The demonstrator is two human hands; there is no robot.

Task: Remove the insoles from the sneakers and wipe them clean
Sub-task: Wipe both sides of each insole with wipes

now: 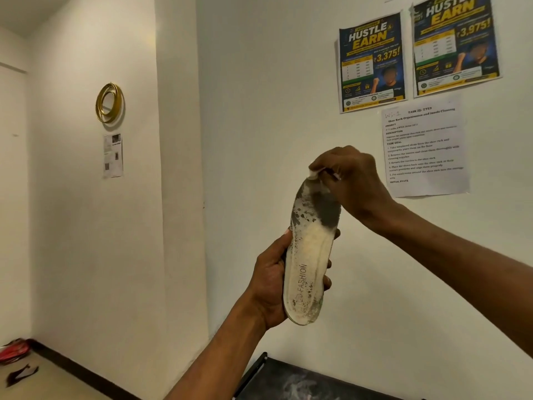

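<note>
While you hold things up in front of the white wall, this is how they stand:

Insole: your worn cream foam insole [308, 255], printed "FASHION" near the heel and blotched dark grey over the forefoot, stands nearly upright in the air, heel down, toe up.
Left hand: your left hand [271, 284] is wrapped around the heel half, thumb on the left edge, fingertips showing at the right edge.
Right hand: your right hand [349, 180] is closed at the toe tip, pinching a small white scrap of wipe [314, 174] against it.
Wall: two blue-and-yellow "HUSTLE & EARN" posters [372, 62] hang above a white printed task sheet [425, 151]; a gold ring ornament [109, 103] hangs on the left.
Below: a dark scuffed surface [302, 382] lies under your arms.
Floor: a red item [14, 350] sits at far left, too blurred to identify.
</note>
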